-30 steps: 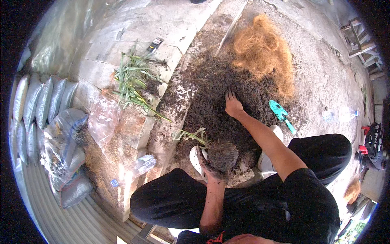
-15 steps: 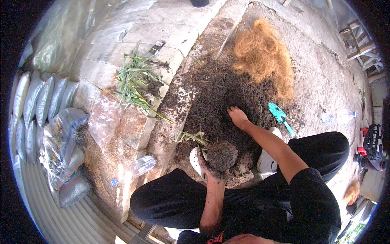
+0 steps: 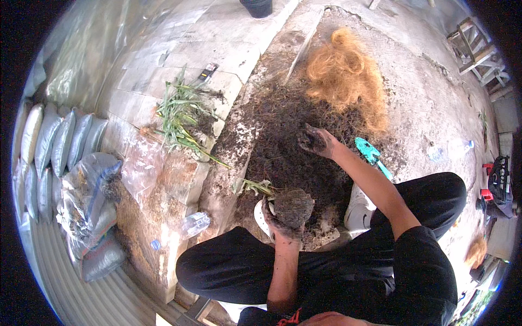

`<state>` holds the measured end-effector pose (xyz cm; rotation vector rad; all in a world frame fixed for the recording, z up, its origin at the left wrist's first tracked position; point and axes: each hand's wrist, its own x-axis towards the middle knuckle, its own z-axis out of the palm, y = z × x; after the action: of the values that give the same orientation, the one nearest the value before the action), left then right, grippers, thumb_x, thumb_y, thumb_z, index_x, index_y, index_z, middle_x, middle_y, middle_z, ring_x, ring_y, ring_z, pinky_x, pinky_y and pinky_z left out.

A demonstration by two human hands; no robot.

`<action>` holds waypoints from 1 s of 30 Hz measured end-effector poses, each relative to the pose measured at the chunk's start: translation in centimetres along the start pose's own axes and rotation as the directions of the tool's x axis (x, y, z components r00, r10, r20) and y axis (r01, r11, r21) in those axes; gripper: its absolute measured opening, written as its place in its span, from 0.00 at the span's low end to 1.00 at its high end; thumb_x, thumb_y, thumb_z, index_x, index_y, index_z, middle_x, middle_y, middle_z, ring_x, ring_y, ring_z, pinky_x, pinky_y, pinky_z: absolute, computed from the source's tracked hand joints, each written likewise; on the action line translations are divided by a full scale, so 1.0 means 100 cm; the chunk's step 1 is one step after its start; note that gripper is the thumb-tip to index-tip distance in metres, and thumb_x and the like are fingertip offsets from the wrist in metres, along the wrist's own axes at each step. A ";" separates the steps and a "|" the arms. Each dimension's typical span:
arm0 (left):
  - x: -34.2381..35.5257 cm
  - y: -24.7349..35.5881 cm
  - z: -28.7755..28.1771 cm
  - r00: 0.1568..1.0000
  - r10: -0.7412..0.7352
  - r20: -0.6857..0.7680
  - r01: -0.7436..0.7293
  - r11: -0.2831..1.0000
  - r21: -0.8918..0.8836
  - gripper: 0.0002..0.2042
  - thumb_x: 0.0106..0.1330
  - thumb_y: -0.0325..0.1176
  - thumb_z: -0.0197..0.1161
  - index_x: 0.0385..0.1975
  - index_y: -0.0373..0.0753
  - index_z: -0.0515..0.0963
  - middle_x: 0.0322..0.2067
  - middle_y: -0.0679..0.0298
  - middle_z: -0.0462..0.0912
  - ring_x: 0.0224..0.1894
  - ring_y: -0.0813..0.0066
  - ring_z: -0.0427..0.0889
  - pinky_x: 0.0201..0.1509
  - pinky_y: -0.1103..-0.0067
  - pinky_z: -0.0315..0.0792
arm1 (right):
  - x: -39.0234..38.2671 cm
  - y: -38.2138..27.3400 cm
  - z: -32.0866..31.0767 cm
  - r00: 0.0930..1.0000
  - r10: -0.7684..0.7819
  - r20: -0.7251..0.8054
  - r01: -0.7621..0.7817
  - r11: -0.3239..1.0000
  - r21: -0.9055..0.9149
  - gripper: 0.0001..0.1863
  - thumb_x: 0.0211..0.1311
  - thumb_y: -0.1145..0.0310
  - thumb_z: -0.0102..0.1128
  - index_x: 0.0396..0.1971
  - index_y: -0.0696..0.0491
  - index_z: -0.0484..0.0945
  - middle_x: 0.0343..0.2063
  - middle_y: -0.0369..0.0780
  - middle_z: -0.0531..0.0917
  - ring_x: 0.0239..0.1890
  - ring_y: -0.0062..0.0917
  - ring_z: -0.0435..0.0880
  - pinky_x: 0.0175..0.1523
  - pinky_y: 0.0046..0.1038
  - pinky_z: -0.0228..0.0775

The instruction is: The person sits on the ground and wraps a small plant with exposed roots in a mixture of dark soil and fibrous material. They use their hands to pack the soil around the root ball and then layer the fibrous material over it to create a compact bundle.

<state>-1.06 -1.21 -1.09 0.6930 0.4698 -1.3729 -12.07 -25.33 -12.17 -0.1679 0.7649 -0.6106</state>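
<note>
Close to my left shoe, my left hand is wrapped round the underside of a rounded, fibrous root ball covered in dark soil. A pale green leafy plant sticks out from its far left side. Over the heap of dark soil, my right hand is turned palm up with its fingers cupped. Dark soil fills or coats that palm; how much is loose I cannot make out. A turquoise hand trowel lies to the right of this hand.
Brown coconut fibre is piled beyond the soil. Uprooted leafy plants lie on the concrete ledge at left, near a small black device. Plastic bottles rest on both sides. Filled bags are stacked far left; a black pot stands at the back.
My right hand has lifted off the soil and turned from palm down to palm up. My left hand keeps hold of the root ball. The view has shifted slightly, showing more of the black pot.
</note>
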 end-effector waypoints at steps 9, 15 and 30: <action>0.005 -0.006 -0.004 0.995 -0.016 0.102 0.013 0.999 0.029 0.34 0.53 0.65 0.49 0.49 0.43 0.73 0.47 0.52 0.76 0.48 0.45 0.74 0.57 0.47 0.62 | -0.002 -0.019 -0.003 0.985 0.037 0.169 -0.041 0.999 0.016 0.12 0.59 0.77 0.53 0.43 0.60 0.73 0.46 0.42 0.78 0.49 0.33 0.77 0.55 0.36 0.74; -0.002 -0.002 -0.001 0.990 -0.037 0.134 0.039 0.999 -0.008 0.35 0.54 0.66 0.46 0.51 0.42 0.71 0.49 0.50 0.74 0.50 0.45 0.73 0.58 0.47 0.61 | -0.034 -0.019 0.024 0.992 -0.078 -0.103 0.045 0.956 -0.290 0.08 0.56 0.76 0.56 0.36 0.59 0.76 0.42 0.42 0.80 0.50 0.29 0.76 0.46 0.33 0.74; -0.010 -0.007 0.008 0.956 -0.023 0.291 0.015 0.999 0.032 0.32 0.57 0.64 0.43 0.52 0.45 0.71 0.47 0.50 0.75 0.45 0.43 0.74 0.54 0.46 0.62 | -0.032 0.005 0.017 0.983 -0.127 -0.131 0.107 0.983 -0.151 0.07 0.55 0.77 0.59 0.36 0.56 0.78 0.46 0.38 0.77 0.50 0.28 0.75 0.56 0.37 0.70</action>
<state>-1.93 -1.11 0.05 0.4987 0.2218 -1.4742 -12.49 -23.20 -9.22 -0.3063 0.9409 -0.6845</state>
